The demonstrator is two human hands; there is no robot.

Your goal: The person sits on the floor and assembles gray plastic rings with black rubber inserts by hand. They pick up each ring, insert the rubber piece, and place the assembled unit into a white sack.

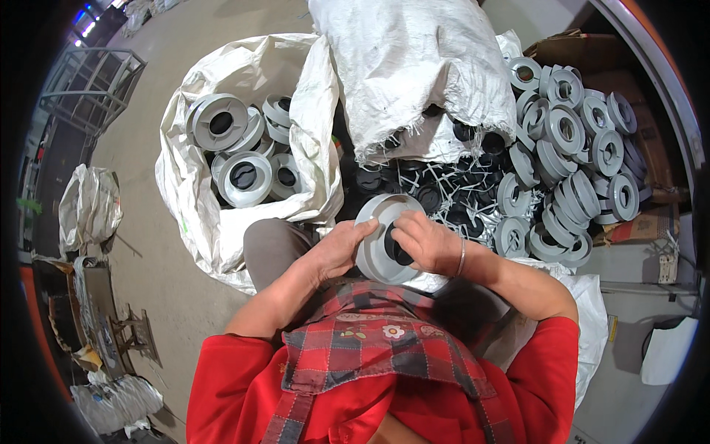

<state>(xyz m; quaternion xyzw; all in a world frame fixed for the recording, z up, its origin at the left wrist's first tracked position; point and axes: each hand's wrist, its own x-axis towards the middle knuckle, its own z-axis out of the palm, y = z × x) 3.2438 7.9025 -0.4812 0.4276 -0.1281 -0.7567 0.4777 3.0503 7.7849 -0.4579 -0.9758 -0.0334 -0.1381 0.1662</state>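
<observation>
A round grey plastic ring [372, 255] with a wide flange is tilted up in front of my lap. My left hand [340, 250] grips its left rim, thumb on the near face. Fingers of my right hand [427, 240] are curled in at the ring's middle, on a black round cap [396, 250] that sits in the central hole. Part of the cap is hidden by those fingers. Just beyond the ring lie loose black caps [429, 197], mixed with thin white plastic strips [473, 181].
An open white woven sack [177, 159] at the left holds grey rings with black centres [242, 176]. Another white sack [421, 66] lies over the black caps at the far side. Grey rings without caps [566, 133] are heaped at the right by cardboard [640, 226].
</observation>
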